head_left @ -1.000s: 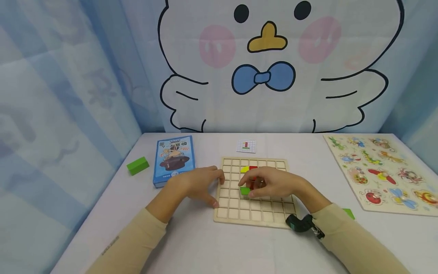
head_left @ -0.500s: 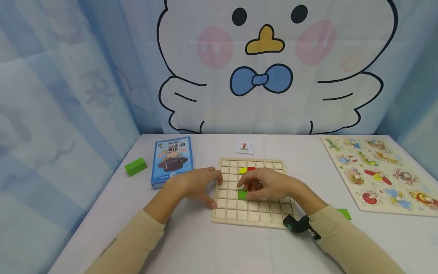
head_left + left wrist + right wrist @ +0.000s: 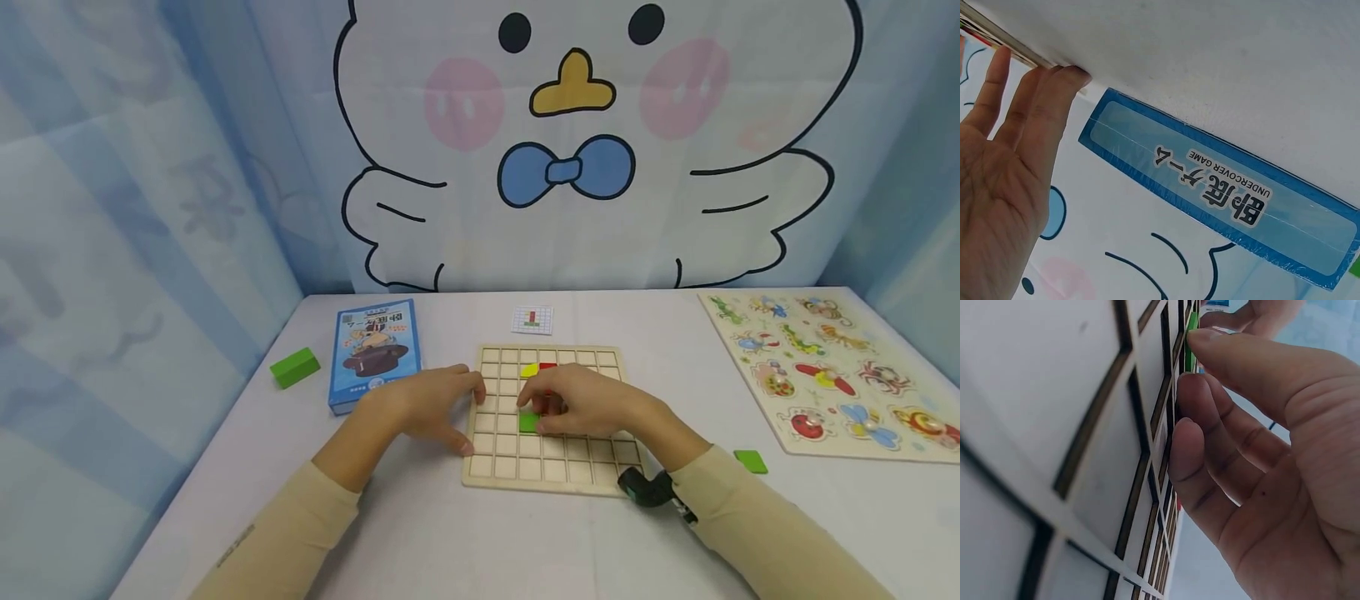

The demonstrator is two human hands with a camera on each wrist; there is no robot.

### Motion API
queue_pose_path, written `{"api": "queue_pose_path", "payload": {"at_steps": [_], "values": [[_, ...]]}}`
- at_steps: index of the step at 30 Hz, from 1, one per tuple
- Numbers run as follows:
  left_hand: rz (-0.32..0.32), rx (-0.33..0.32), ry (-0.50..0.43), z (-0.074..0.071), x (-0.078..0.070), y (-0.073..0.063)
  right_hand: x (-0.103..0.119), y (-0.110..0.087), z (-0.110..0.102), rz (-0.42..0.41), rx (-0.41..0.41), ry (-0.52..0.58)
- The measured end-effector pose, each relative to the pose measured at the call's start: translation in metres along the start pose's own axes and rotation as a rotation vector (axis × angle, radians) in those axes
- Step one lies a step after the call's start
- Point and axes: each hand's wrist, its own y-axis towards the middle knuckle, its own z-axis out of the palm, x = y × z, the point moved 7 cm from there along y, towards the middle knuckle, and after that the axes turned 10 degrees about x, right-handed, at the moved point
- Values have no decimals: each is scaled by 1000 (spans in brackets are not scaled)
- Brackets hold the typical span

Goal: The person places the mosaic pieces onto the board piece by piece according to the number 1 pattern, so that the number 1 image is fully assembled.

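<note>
A wooden grid board [image 3: 517, 468] lies on the table. My left hand [image 3: 435, 408] rests at its left edge, fingers extended; in the left wrist view the fingertips [image 3: 1075, 76] meet the board's side. My right hand [image 3: 588, 400] is over the middle of the board, fingers bent. Its thumb and index finger are at a green square tile [image 3: 528, 423] that lies in the grid; in the right wrist view the thumb tip touches the tile [image 3: 1192, 344]. Farther up the grid are a yellow piece [image 3: 529, 370] and a red piece [image 3: 548, 366], partly hidden by the right hand.
Behind the board lies a small pattern card [image 3: 532, 320]. A blue game box [image 3: 375, 346] and a green block [image 3: 295, 367] are at the left. At the right are a green piece [image 3: 751, 462] and a picture puzzle board [image 3: 832, 375].
The green tile, raised a second ago, now lies flat in the grid, with the right thumb and index finger still at it. The left hand stays at the board's edge. The head view shifted slightly.
</note>
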Motion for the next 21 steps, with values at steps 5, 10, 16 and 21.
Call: {"api": "queue_pose_path", "payload": {"at_steps": [5,10,16,21], "values": [[0,-2,7,0,-1,0,-1,-1,1,-5,9,1],[5,10,9,3,0,2,0,-7,3,18,42,14],[15,11,14,4,0,1,2,-17,0,21,54,17],[23,-2,34,0,0,0,2,-27,-11,7,26,33]]}}
